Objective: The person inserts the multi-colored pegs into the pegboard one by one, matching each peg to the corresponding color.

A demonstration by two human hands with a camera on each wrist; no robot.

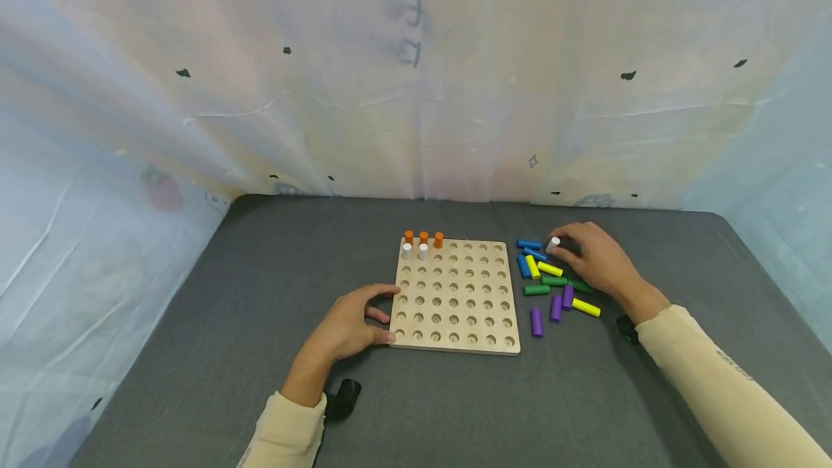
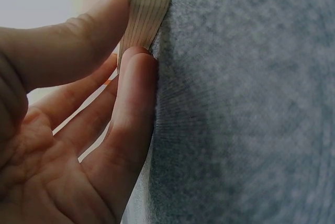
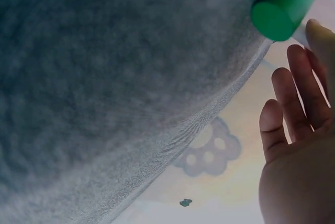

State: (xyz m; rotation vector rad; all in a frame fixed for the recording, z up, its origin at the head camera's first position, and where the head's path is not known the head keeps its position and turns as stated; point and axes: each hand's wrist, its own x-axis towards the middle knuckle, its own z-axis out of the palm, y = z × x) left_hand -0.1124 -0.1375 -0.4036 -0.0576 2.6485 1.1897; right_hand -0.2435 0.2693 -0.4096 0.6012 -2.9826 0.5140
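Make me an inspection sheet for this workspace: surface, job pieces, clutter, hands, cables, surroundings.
Surface: dark gray tabletop.
Job pieces: wooden pegboard with three orange pegs in the back row and two white pegs in the next; loose to its right, three each of blue pegs, yellow pegs, green pegs and purple pegs.
Clutter: nothing seen.
Left hand: touches the pegboard's left edge.
Right hand: pinches another white peg.
Cables: nothing seen.
Surroundings: pale patterned sheeting behind and at both sides.
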